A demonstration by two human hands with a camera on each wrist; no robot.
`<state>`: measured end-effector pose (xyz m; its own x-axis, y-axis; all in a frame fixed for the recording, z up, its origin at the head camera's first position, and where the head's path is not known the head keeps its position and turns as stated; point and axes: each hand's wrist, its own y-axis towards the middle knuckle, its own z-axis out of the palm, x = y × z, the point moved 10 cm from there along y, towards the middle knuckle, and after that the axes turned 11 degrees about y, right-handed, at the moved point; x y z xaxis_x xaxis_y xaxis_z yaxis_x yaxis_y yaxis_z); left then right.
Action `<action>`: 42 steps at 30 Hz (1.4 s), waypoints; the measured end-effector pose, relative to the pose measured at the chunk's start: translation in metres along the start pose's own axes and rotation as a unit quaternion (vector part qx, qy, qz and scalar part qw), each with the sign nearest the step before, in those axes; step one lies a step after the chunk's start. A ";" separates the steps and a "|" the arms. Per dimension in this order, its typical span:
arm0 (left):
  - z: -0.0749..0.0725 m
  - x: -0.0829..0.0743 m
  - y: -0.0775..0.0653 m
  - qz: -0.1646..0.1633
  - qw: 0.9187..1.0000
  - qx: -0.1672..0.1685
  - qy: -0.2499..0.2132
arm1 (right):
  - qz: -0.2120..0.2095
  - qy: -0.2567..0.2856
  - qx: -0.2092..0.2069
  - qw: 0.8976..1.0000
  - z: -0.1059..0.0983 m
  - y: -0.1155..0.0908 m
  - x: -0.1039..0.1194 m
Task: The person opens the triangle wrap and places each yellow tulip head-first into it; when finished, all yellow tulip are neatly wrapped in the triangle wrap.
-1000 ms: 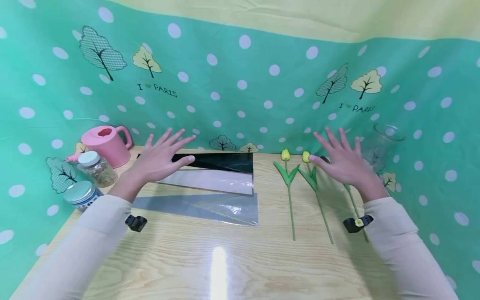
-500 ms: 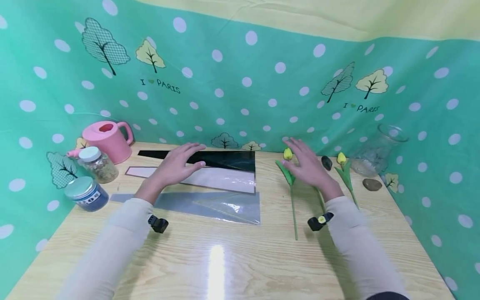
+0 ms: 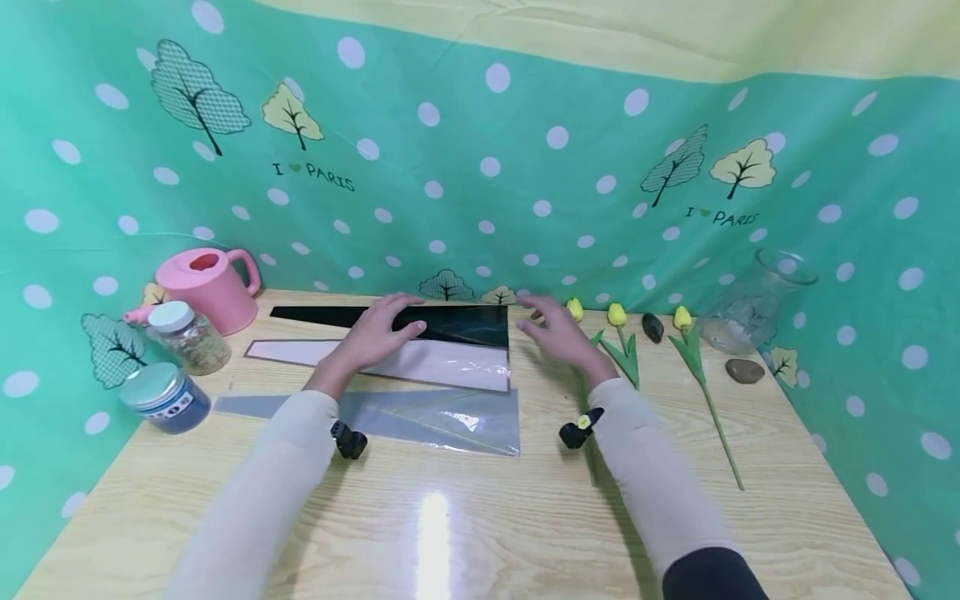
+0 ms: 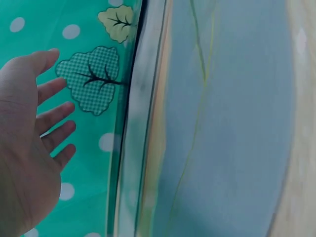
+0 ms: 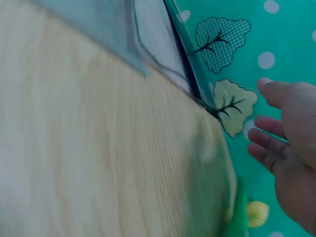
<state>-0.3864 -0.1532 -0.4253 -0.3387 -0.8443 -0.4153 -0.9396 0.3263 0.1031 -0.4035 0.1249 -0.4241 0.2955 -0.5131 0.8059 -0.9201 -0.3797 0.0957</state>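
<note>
Three flat, tapered plastic sleeves lie side by side on the table: a black sleeve (image 3: 468, 323), a white sleeve (image 3: 450, 362) and a grey-blue sleeve (image 3: 442, 417). Over the black and white ones hovers my left hand (image 3: 378, 335), fingers loosely extended and holding nothing. My right hand (image 3: 558, 335) is just right of the black sleeve's wide end, its fingers relaxed and likewise holding nothing. Beneath the right hand and forearm, the left yellow tulip (image 3: 574, 309) is partly hidden. To its right lie a middle tulip (image 3: 617, 315), its lower stem hidden, and a right tulip (image 3: 692, 357).
At left stand a pink watering can (image 3: 210, 292), a clear jar (image 3: 193, 340) of small pale bits and a blue jar (image 3: 174, 402). At right are a dark stone (image 3: 652, 327), a brown stone (image 3: 745, 371) and a glass vase (image 3: 738, 312). A green polka-dot cloth (image 3: 487, 192) hangs behind.
Both hands have come inward and their spread fingers have relaxed. The right hand moved left, away from the vase side, uncovering the right tulip and stones; the left hand moved right over the sleeves.
</note>
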 end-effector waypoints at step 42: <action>0.053 -0.011 0.055 -0.040 0.994 -0.005 -0.105 | 0.062 0.077 -0.152 0.983 0.019 0.027 -0.025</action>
<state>-0.4317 -0.1034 -0.4633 -0.2471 -0.7595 -0.6018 -0.9637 0.2573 0.0709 -0.4308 0.1133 -0.4526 0.1562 -0.4093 0.8989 -0.9877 -0.0622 0.1433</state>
